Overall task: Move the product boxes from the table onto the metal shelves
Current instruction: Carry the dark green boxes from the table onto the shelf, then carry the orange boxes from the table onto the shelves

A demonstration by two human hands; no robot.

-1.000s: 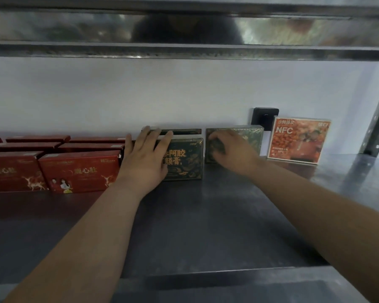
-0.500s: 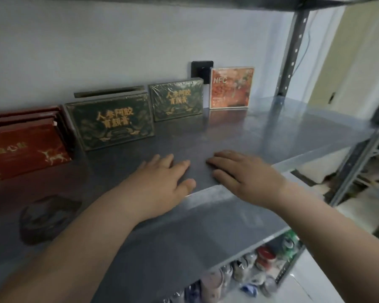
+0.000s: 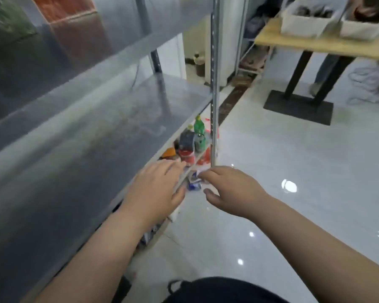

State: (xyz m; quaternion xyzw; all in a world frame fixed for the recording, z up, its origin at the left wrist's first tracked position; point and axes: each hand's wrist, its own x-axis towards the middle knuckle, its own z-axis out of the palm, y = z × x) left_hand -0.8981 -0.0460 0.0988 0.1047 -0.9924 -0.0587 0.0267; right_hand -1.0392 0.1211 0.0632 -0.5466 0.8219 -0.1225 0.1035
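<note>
Well apart from left hand (image 3: pixel 155 191) and right hand (image 3: pixel 230 191) stands the orange box (image 3: pixel 61 5).

Shelves (image 3: pixel 96 119): grey sheet metal, smooth, dull sheen, faint blurred reflections. Upright post (image 3: pixel 214 84): bright metal, perforated. Floor (image 3: pixel 293 193): pale tile, high gloss, mirrors lamp spots. Table (image 3: pixel 315 43): top of light wood, matt; base (image 3: pixel 298 107) black, matt. Bins (image 3: pixel 304 20) on it: white plastic, matt. Bottles (image 3: pixel 198 127) under the shelves: plastic by the look, glossy.
</note>
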